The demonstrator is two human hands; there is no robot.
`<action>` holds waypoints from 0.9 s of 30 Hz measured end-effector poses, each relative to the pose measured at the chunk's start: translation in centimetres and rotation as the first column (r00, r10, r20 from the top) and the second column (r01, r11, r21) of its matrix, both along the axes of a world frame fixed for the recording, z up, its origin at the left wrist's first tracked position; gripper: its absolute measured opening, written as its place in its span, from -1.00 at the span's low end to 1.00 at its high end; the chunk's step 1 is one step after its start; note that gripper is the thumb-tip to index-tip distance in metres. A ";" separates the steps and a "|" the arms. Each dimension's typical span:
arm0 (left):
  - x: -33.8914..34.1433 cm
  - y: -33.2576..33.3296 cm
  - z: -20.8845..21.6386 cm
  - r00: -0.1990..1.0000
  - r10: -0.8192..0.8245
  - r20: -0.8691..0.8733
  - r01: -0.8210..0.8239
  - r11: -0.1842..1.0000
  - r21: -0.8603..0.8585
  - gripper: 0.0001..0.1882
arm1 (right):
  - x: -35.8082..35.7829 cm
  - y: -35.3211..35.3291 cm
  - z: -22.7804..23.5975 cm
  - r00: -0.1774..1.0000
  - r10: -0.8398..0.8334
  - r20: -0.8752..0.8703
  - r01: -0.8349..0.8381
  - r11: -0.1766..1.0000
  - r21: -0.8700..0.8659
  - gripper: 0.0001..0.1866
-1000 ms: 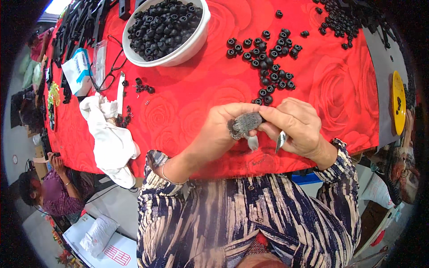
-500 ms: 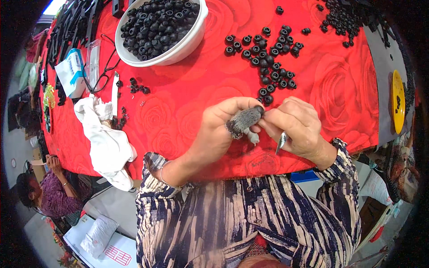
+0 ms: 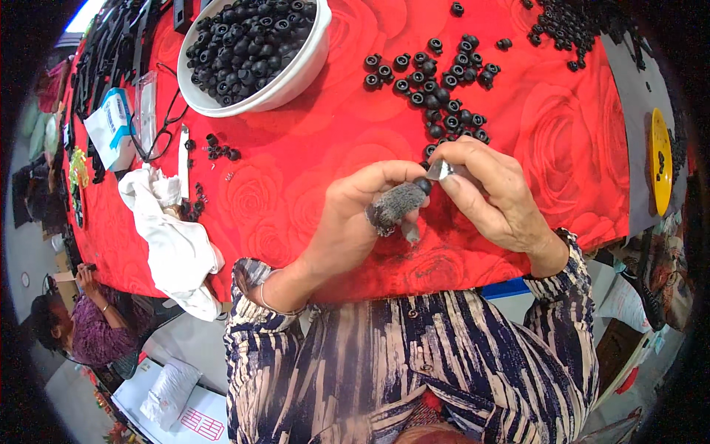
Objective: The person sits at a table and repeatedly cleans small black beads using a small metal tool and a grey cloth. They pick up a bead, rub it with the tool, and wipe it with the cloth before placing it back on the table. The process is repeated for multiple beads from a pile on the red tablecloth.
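Observation:
My left hand (image 3: pixel 351 211) is closed on a small round black plastic part (image 3: pixel 423 185) above the near side of the table. A worn grey, dark-smudged covering (image 3: pixel 399 205) sits at that hand's digits, just below the part; another pale grey tip shows under it. My right hand (image 3: pixel 492 196) pinches a small shiny metal blade (image 3: pixel 441 170) between thumb and fingers. The blade is beside the black part, close to its upper right; I cannot tell whether they touch. Beyond my hands lies a loose cluster of similar black parts (image 3: pixel 452 106).
A white bowl (image 3: pixel 319 55) heaped with black parts stands at the far left. Nearby lie eyeglasses (image 3: pixel 164 137), a white cloth (image 3: pixel 177 255) and a tissue pack (image 3: pixel 113 129). A yellow plate (image 3: pixel 658 192) is at the right edge. Another person (image 3: pixel 100 325) sits at left.
My right hand has drawn slightly away from the black part and turned, bringing the blade from below the palm up beside the part. The left hand keeps its hold.

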State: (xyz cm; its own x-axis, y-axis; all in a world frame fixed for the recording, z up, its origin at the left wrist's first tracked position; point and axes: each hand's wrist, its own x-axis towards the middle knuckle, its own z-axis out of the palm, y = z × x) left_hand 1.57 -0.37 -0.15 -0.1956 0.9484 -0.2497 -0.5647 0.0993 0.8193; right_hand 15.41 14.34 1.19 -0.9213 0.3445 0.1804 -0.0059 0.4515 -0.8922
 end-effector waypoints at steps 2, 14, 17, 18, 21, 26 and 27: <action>0.0 0.0 -0.1 1.000 0.001 -0.017 -0.001 1.000 -0.007 -0.76 | 0.0 0.1 -0.1 1.000 0.015 -0.013 -0.015 1.000 0.022 -0.81; 0.0 0.0 -0.4 1.000 -0.012 0.012 0.012 1.000 -0.012 -0.75 | -0.1 0.4 0.0 0.999 0.046 0.020 -0.046 0.998 0.030 -0.82; -0.1 0.0 -0.7 0.999 -0.002 0.040 0.003 1.000 -0.018 -0.75 | -0.1 0.4 -0.1 0.999 0.046 0.014 -0.046 0.999 0.025 -0.82; 0.0 -0.1 -0.6 0.999 0.007 0.044 -0.006 1.000 -0.024 -0.75 | -0.2 0.4 0.0 0.999 0.049 0.006 -0.049 0.999 0.021 -0.82; -0.2 -0.1 -0.4 0.999 -0.014 0.036 0.015 1.000 -0.009 -0.74 | -0.1 0.4 -0.2 0.999 0.051 0.000 -0.051 0.998 0.022 -0.82; -0.3 -0.1 -1.0 0.994 -0.025 0.103 0.024 1.000 0.010 -0.74 | -0.3 0.5 -0.2 0.998 0.067 -0.017 -0.066 0.998 0.011 -0.83; -0.4 -0.2 -1.1 0.993 -0.035 0.112 0.034 0.999 0.012 -0.74 | -0.3 0.6 -0.2 0.997 0.072 -0.019 -0.071 0.997 0.014 -0.84</action>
